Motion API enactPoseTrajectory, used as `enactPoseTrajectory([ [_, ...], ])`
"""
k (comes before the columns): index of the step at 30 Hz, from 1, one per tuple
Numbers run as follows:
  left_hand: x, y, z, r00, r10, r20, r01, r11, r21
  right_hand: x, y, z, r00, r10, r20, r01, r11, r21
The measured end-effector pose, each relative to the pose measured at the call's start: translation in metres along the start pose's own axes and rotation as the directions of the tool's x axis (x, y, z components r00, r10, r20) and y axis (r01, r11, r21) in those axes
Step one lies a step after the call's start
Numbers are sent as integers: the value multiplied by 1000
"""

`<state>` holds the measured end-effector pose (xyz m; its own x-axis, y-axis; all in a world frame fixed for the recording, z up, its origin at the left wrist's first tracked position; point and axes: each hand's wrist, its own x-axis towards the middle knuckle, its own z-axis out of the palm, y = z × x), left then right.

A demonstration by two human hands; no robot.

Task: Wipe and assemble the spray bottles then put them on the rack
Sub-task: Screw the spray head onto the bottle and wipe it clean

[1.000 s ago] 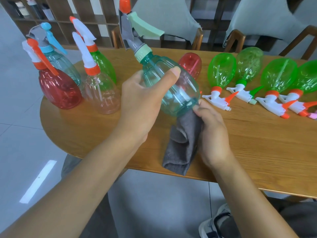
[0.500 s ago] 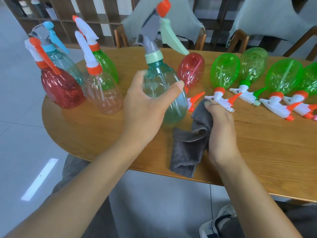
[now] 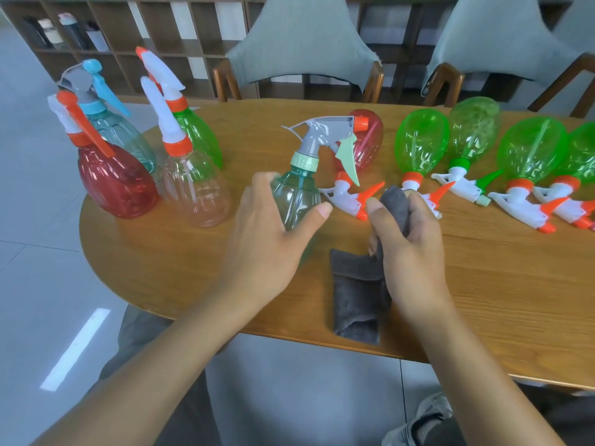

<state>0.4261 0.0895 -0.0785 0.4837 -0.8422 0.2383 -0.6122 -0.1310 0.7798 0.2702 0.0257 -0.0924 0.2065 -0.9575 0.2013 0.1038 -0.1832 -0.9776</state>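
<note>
My left hand (image 3: 270,239) grips a teal spray bottle (image 3: 297,194) with a grey head and pale green trigger, upright on the wooden table (image 3: 483,284). My right hand (image 3: 409,249) holds a grey cloth (image 3: 357,294) just right of the bottle; the cloth hangs down onto the table. Several assembled bottles stand at the left: a red one (image 3: 116,181), a clear one (image 3: 196,191), a teal one (image 3: 119,133) and a green one (image 3: 199,136). A red bottle (image 3: 367,140) and several green bottles (image 3: 421,143) lie on their sides at the back right.
Two grey-backed chairs (image 3: 302,43) stand behind the table. A dark wooden shelf rack (image 3: 128,30) runs along the back wall, with a few items in its left cells. The table's near edge curves in front of my knees.
The teal bottle came down from a tilted, lifted pose and now stands upright on the table. My right hand with the cloth moved off the bottle's base to its right side.
</note>
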Motion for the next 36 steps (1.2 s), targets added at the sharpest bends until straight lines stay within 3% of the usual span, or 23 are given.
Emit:
enactPoseTrajectory([
  [4,-4,2,-2,997,29,66,-32,999,41,-7,-4,0,996,-81,39,83,995,-55],
  [9,-5,4,-5,993,27,114,-36,996,79,-15,-14,0,942,-311,127,336,865,-373],
  [16,-8,0,-8,986,88,145,-101,991,87,-11,-12,-2,932,-360,50,334,793,-510],
  [21,-12,-2,-7,979,143,144,-155,985,80,-11,-10,-2,955,-288,68,281,809,-517],
  [36,-12,-5,-7,965,217,145,-230,970,76,-9,-5,-3,946,-267,185,320,669,-671],
])
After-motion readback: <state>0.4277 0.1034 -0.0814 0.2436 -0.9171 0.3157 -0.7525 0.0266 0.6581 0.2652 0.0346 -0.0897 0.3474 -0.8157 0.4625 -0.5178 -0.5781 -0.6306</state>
